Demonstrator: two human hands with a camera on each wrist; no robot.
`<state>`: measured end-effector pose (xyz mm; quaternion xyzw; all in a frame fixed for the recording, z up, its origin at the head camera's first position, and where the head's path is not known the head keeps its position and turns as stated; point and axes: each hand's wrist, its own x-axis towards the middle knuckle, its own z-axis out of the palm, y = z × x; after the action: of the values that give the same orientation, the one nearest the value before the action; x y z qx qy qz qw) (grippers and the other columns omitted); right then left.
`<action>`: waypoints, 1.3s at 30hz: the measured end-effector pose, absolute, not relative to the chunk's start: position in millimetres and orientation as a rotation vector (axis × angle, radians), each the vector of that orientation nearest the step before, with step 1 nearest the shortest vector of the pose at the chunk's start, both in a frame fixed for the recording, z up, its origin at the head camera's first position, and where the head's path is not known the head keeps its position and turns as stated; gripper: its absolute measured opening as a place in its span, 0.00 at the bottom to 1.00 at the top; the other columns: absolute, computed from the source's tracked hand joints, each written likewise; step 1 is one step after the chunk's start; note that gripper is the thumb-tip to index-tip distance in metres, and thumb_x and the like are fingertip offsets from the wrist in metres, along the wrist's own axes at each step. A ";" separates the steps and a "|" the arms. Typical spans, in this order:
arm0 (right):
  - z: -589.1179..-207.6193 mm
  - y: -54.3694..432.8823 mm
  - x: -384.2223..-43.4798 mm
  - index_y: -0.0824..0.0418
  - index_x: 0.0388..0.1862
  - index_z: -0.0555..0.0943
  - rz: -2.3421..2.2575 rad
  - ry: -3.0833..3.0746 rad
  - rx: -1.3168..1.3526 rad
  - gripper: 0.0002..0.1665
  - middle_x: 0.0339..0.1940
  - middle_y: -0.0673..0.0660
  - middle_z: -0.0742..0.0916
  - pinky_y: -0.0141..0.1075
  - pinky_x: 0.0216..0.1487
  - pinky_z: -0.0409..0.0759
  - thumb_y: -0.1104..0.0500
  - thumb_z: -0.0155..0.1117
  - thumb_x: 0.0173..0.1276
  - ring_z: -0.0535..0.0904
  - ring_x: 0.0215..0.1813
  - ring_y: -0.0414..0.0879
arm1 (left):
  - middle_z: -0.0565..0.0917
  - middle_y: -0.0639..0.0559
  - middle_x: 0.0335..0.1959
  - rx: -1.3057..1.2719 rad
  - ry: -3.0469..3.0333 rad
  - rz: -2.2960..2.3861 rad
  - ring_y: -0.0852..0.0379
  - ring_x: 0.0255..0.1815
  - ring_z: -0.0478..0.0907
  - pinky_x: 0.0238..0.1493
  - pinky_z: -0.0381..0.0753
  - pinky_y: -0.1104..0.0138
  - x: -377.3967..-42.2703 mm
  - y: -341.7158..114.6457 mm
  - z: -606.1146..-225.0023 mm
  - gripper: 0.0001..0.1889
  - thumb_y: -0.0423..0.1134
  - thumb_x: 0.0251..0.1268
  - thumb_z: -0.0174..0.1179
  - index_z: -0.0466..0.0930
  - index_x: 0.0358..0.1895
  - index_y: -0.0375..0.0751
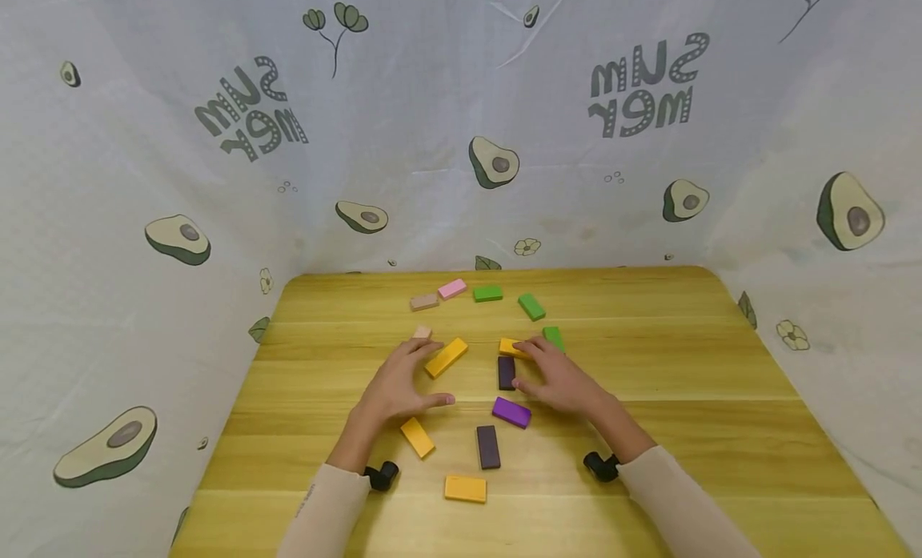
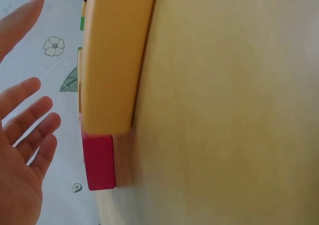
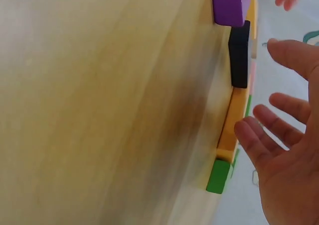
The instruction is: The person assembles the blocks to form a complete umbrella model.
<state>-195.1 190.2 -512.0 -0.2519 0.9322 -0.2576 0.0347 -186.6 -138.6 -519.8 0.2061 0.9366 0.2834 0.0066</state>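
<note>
Both hands hover over small rectangular blocks, fingers spread, holding nothing. My left hand (image 1: pixel 396 386) is left of a yellow block (image 1: pixel 446 358), its thumb pointing toward the middle. A red block (image 2: pixel 99 163) shows beyond a near yellow block (image 2: pixel 117 60) in the left wrist view; in the head view the red one is hidden. My right hand (image 1: pixel 565 382) is beside a black block (image 1: pixel 507 373), its fingers overlapping the end of another yellow block (image 1: pixel 510 347). Just below lies a purple block (image 1: pixel 511 412). A green block (image 3: pixel 218 176) is near the right fingertips.
Toward the back lie a brown block (image 1: pixel 424 302), a pink block (image 1: pixel 452 289) and green blocks (image 1: pixel 487 294). Nearer are a dark block (image 1: pixel 488 447) and a yellow block (image 1: pixel 465 488). A printed cloth (image 1: pixel 432 102) surrounds the wooden table (image 1: pixel 648 334).
</note>
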 end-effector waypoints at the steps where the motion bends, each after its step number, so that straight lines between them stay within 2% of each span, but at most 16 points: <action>1: -512.7 189.9 -194.6 0.63 0.74 0.72 -0.799 2.873 -0.773 0.37 0.68 0.63 0.77 0.59 0.68 0.77 0.48 0.68 0.72 0.77 0.67 0.60 | 0.66 0.47 0.79 0.651 2.922 0.888 0.42 0.79 0.63 0.74 0.69 0.40 -186.2 -137.6 -520.0 0.50 0.68 0.49 0.75 0.69 0.77 0.56; 5: -514.5 188.4 -193.4 0.65 0.70 0.74 -0.830 2.875 -0.775 0.34 0.65 0.62 0.79 0.57 0.68 0.77 0.51 0.69 0.71 0.78 0.65 0.58 | 0.68 0.47 0.78 0.674 2.895 0.889 0.44 0.78 0.65 0.74 0.70 0.43 -184.6 -134.0 -521.6 0.50 0.68 0.48 0.75 0.71 0.76 0.54; 15: -517.3 184.8 -193.1 0.64 0.69 0.76 -0.813 2.846 -0.749 0.33 0.65 0.63 0.79 0.56 0.66 0.79 0.51 0.69 0.70 0.79 0.63 0.57 | 0.70 0.49 0.76 0.719 2.790 0.877 0.45 0.77 0.66 0.75 0.70 0.45 -181.0 -125.0 -525.9 0.46 0.68 0.51 0.74 0.74 0.74 0.53; 26: -517.4 176.9 -194.9 0.64 0.73 0.74 -0.755 2.800 -0.722 0.38 0.69 0.64 0.77 0.57 0.70 0.76 0.49 0.70 0.69 0.77 0.67 0.60 | 0.75 0.47 0.72 0.746 2.723 0.842 0.44 0.75 0.70 0.75 0.71 0.47 -172.8 -119.7 -524.9 0.39 0.59 0.56 0.75 0.76 0.71 0.50; 31: -516.1 174.5 -196.9 0.65 0.72 0.74 -0.750 2.806 -0.744 0.38 0.68 0.64 0.79 0.58 0.68 0.77 0.49 0.70 0.68 0.78 0.66 0.60 | 0.78 0.50 0.70 0.781 2.726 0.781 0.47 0.74 0.71 0.74 0.72 0.50 -169.7 -118.0 -525.5 0.38 0.57 0.56 0.76 0.77 0.70 0.49; 39: -519.2 170.1 -198.8 0.63 0.73 0.74 -0.705 2.806 -0.718 0.40 0.68 0.63 0.78 0.56 0.68 0.78 0.46 0.71 0.67 0.78 0.65 0.57 | 0.74 0.51 0.73 0.780 2.716 0.727 0.49 0.76 0.68 0.75 0.72 0.53 -167.4 -117.2 -526.4 0.37 0.53 0.58 0.76 0.77 0.70 0.47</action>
<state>-198.8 170.1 -519.2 -0.2401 0.9383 -0.2358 0.0805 -167.4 -117.2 -526.4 0.2657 0.9250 0.2477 0.1115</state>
